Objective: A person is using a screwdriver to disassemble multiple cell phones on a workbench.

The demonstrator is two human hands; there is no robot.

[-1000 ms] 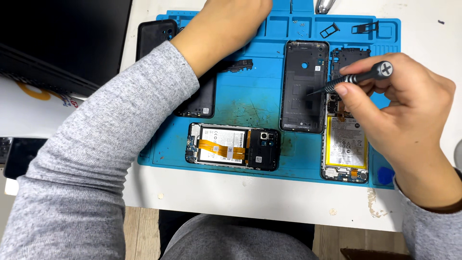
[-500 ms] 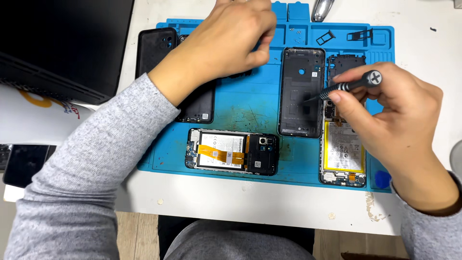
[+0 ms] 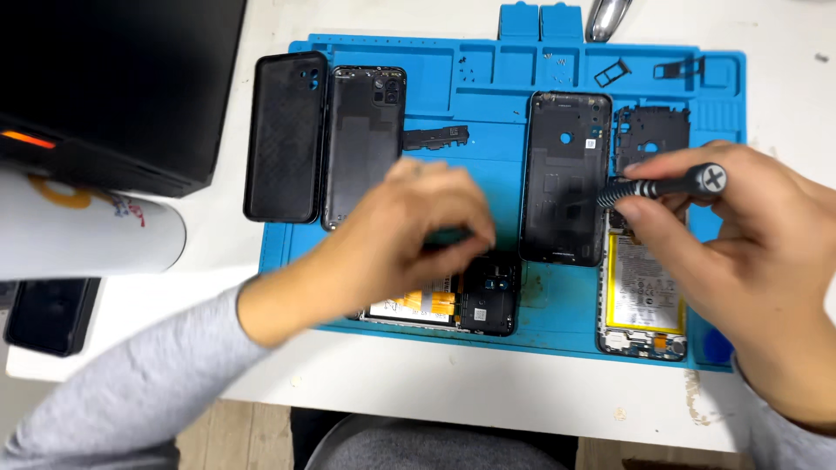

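Note:
My left hand [image 3: 396,239] is blurred with motion and hovers over an opened black phone [image 3: 492,305] with orange flex cables at the near edge of the blue work mat [image 3: 488,96]. Its fingers are curled, and I cannot tell if they pinch anything. My right hand [image 3: 749,252] grips a black screwdriver [image 3: 670,184] with a ribbed shaft and a cross-marked cap. The tip points left over a black phone rear frame [image 3: 564,165]. Under that hand lies another opened phone with a yellow-edged battery [image 3: 640,292].
On the mat's left lie a black phone case [image 3: 283,135] and a black back cover [image 3: 364,144]. A small black part [image 3: 435,137], a black mid-frame plate [image 3: 651,130] and two card trays [image 3: 614,68] lie further back. A dark box [image 3: 104,87] stands left.
My left hand has come back from the mat's far edge to the near opened phone, uncovering the case and back cover. The right hand with the screwdriver has barely moved.

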